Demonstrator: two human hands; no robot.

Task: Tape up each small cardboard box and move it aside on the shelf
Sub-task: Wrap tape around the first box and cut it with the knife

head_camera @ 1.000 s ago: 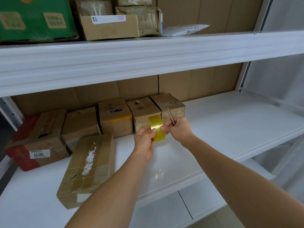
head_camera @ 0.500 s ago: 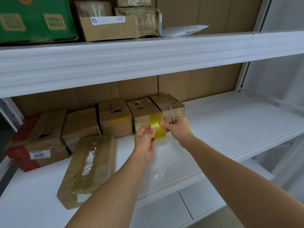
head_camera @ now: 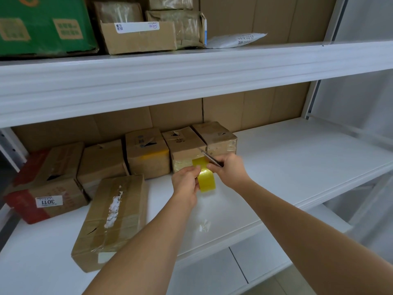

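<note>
My left hand [head_camera: 186, 181] pinches a strip of yellow tape [head_camera: 205, 177] just above the white shelf [head_camera: 287, 167]. My right hand [head_camera: 230, 169] grips a thin metal blade [head_camera: 207, 156] whose tip points up and left over the tape's upper end. Behind the hands stands a row of small cardboard boxes: one at the right end [head_camera: 214, 135], one beside it [head_camera: 182, 145] with yellowish tape on its front, and a third [head_camera: 146, 150] with a yellow patch.
A longer taped box [head_camera: 114, 218] lies at the shelf's front left. More boxes [head_camera: 100, 162] and a red-edged box labelled 3011 [head_camera: 49, 188] stand at the left. The upper shelf rail [head_camera: 191, 71] overhangs. A scrap of clear tape [head_camera: 204, 225] lies near the front edge.
The blade has tilted from nearly upright to leaning left over the tape. Both hands stay together in front of the row of boxes, and the tape strip hangs lower below my left fingers.
</note>
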